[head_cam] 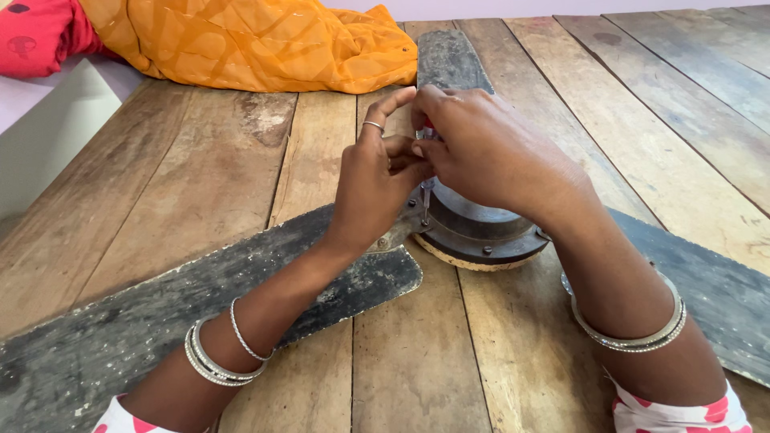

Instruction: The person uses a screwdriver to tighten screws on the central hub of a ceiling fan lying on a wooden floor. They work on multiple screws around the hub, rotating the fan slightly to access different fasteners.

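Observation:
A dusty dark ceiling fan lies on the wooden plank table (192, 176), its round motor hub (481, 232) in the middle and three blades spreading out. A screwdriver (426, 200) stands upright with its tip on a screw at the bracket of the near-left blade (160, 321). My right hand (489, 152) is closed over the screwdriver's red handle from above. My left hand (377, 184) pinches the shaft just below it; a ring sits on one finger. Most of the handle is hidden by my fingers.
An orange cloth (257, 44) is bunched at the table's far edge, with a red cloth (36, 32) at the far left. One fan blade (449, 56) reaches away toward the cloth, another (714, 297) runs to the right under my right forearm.

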